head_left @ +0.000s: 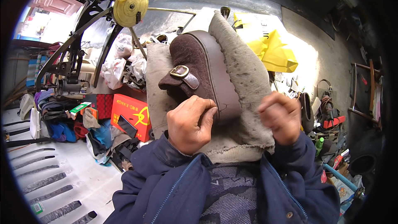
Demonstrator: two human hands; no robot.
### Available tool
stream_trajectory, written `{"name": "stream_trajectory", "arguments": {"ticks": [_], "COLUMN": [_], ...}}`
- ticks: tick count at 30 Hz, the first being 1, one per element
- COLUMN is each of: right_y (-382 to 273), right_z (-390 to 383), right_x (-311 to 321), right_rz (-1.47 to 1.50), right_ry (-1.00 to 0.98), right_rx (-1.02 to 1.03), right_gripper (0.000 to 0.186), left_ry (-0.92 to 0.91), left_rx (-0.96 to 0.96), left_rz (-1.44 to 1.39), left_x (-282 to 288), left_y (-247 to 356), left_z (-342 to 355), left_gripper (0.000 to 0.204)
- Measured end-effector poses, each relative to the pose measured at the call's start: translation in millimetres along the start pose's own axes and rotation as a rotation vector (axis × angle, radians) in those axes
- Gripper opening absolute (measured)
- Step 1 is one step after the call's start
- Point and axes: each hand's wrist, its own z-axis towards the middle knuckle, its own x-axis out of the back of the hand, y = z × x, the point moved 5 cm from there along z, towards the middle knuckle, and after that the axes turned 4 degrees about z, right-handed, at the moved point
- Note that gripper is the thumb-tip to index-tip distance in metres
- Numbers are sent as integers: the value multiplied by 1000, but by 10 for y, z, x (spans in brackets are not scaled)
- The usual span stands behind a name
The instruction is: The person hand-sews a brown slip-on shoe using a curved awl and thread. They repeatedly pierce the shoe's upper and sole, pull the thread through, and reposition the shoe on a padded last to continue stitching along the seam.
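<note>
Shoe: brown, fuzzy-sided shoe (195, 54) with a metal buckle (179, 71), lying on a stained grey-beige cloth (246, 79) in front of the person, toe pointing away, thick sole (219, 70) toward the right.
Left hand: left hand (190, 123) at the near end of the shoe, thumb and forefinger pinched narrow beside the sole's edge; whatever lies between the tips is too small to tell.
Thread: a thin dark line like thread (224, 107) on the sole, just beside those fingers.
Right hand: right hand (281, 117) raised right of the shoe, apart from it, fingers curled but blurred; cannot tell what they hold.
Red box: red box (129, 114), pale lettering, yellow emblem.
Yellow bag: yellow bag (278, 54), dark capital letters.
Sticker: green-and-white sticker (38, 208) at lower left, print too small to read.
</note>
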Motion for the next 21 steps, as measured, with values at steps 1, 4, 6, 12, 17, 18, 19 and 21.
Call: {"name": "stream_trajectory", "arguments": {"ticks": [1, 4, 6, 12, 17, 18, 19, 21], "right_y": [-89, -177, -142, 157, 190, 149, 162, 107], "right_z": [61, 111, 58, 18, -14, -45, -73, -84], "right_x": [109, 616, 627, -163, -158, -151, -127, -162], "right_rz": [411, 687, 485, -675, -809, -809, -832, -625], "right_ry": [71, 624, 705, 150, -4, -10, 8, 7], "right_rx": [193, 224, 184, 251, -70, -44, -99, 59], "right_gripper": [35, 38, 38, 36, 15, 13, 12, 12], "left_ry": [-2, -7, -2, -40, 261, 364, 445, 438], "left_rx": [2, -13, -2, 75, 61, 93, 121, 64], "left_rz": [3, -11, -56, -201, -136, -240, -401, -850], "left_x": [-4, 2, 9, 152, 674, 816, 952, 1219], "left_y": [-5, -17, -29, -111, -453, -583, -723, -907], "left_z": [-8, -13, -7, -53, -195, -226, -253, -283], "left_gripper": [13, 10, 8, 25, 44, 46, 46, 41]}}
